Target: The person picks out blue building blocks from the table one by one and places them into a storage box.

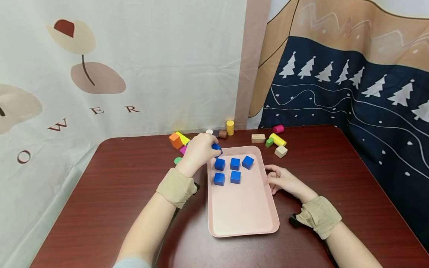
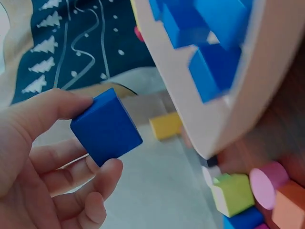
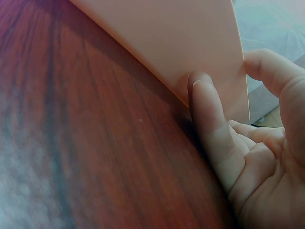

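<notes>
My left hand (image 1: pixel 200 152) pinches a blue cube (image 2: pixel 106 126) between thumb and fingertips, over the far left corner of a pink tray (image 1: pixel 241 212). In the left wrist view the held cube is raised beside the tray. Several blue cubes (image 1: pixel 235 177) sit in the far half of the tray, in two rows. At the tray's right side is my right hand (image 1: pixel 283 181). In the right wrist view its fingertips (image 3: pixel 204 83) rest against the outer wall and rim of the tray, with the other fingers loosely bent below.
Left of the tray's far end lie an orange block (image 1: pixel 175 141), a yellow block (image 1: pixel 182 138) and a green piece (image 1: pixel 177 160). Behind the tray stands a yellow cylinder (image 1: pixel 229 127). Far right are wooden blocks (image 1: pixel 280 151), a green block (image 1: pixel 269 142) and a magenta cylinder (image 1: pixel 278 128).
</notes>
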`<control>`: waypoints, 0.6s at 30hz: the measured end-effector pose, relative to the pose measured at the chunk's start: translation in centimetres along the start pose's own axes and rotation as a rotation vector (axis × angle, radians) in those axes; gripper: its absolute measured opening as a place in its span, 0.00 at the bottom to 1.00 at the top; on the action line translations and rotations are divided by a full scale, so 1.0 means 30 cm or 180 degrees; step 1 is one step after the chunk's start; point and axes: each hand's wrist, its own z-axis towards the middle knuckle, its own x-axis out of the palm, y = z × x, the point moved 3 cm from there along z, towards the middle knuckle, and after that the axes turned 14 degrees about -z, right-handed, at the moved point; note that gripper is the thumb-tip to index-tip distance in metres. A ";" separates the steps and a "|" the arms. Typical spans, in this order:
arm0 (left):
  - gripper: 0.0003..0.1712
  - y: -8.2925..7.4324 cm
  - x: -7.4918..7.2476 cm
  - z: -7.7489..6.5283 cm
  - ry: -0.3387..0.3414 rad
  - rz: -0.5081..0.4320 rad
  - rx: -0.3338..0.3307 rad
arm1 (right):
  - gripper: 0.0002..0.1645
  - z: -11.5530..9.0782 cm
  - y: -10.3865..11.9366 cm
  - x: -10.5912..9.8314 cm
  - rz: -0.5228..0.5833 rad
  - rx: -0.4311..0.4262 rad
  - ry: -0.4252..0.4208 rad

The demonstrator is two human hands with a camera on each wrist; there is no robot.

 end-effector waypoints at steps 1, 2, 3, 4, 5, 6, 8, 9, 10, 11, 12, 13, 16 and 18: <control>0.18 -0.012 0.002 -0.003 0.0012 -0.0009 0.0001 | 0.33 0.000 0.000 0.000 -0.0002 -0.0002 -0.0001; 0.18 -0.024 0.005 -0.005 0.0025 -0.0037 0.0003 | 0.33 -0.001 0.000 0.001 -0.0002 -0.0003 -0.0002; 0.18 -0.035 0.007 -0.008 0.0039 -0.0055 0.0004 | 0.33 -0.001 0.000 0.001 -0.0004 -0.0002 -0.0003; 0.18 -0.047 0.011 -0.010 0.0055 -0.0081 0.0011 | 0.33 -0.001 0.000 0.001 -0.0006 -0.0004 -0.0006; 0.19 -0.059 0.014 -0.012 0.0071 -0.0097 0.0017 | 0.33 -0.002 -0.001 0.000 -0.0007 -0.0001 -0.0009; 0.19 -0.070 0.017 -0.014 0.0087 -0.0096 0.0034 | 0.33 -0.002 -0.002 0.000 -0.0010 0.0002 -0.0012; 0.19 -0.092 0.024 -0.017 0.0124 -0.0117 0.0080 | 0.34 -0.002 -0.003 0.000 -0.0013 0.0006 -0.0014; 0.19 -0.102 0.028 -0.019 0.0141 -0.0120 0.0098 | 0.34 -0.002 -0.004 -0.001 -0.0015 0.0009 -0.0015; 0.19 -0.112 0.032 -0.021 0.0162 -0.0130 0.0118 | 0.34 -0.002 -0.004 -0.001 -0.0018 0.0013 -0.0016; 0.19 -0.122 0.036 -0.023 0.0184 -0.0118 0.0142 | 0.34 -0.002 -0.004 -0.001 -0.0023 0.0017 -0.0017; 0.19 -0.132 0.040 -0.025 0.0208 -0.0112 0.0166 | 0.34 -0.001 -0.005 -0.001 -0.0026 0.0020 -0.0017; 0.19 -0.141 0.044 -0.026 0.0238 -0.0103 0.0178 | 0.34 -0.001 -0.005 -0.002 -0.0026 0.0023 -0.0020; 0.19 -0.171 0.060 -0.032 0.0346 0.0002 0.0251 | 0.34 0.001 -0.005 -0.002 -0.0034 0.0038 -0.0027; 0.19 -0.187 0.073 -0.034 0.0430 0.0092 0.0278 | 0.34 0.001 -0.004 -0.002 -0.0041 0.0051 -0.0034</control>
